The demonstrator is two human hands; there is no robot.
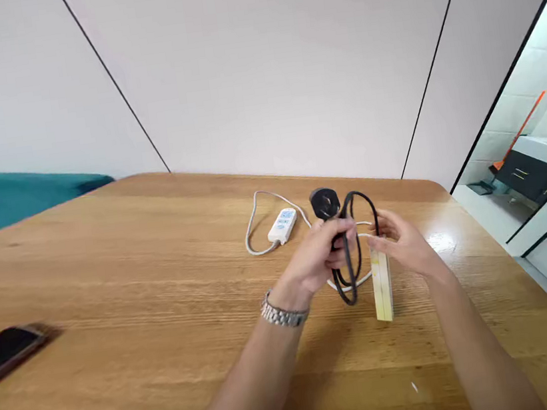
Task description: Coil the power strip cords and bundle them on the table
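A coiled black cable (350,269) is held above the wooden worktop (110,267) by the left hand (318,259); its grip is closed around the gathered loops, which hang down below the fingers and arch up above them; a black plug (324,203) at the cable's end stands up just behind the left hand. The right hand (404,245) is placed just beside the loops on their right; its fingers are curled toward the cable and appear to touch the upper loop, but whether its grip is closed on anything cannot be told, since the fingertips are blurred. A pale yellowish block (381,285) stands upright on the worktop directly below the right hand, just beside the hanging loops; whether it is touched by the hand cannot be told. A metal watch (282,313) is worn on the left wrist. A white power strip (283,224) with its white cord (254,224) lies on the worktop behind the hands, toward the far edge; a dark phone (1,355) lies well apart at the left edge of the worktop; a teal surface (5,196) is seen beyond the worktop's left corner.
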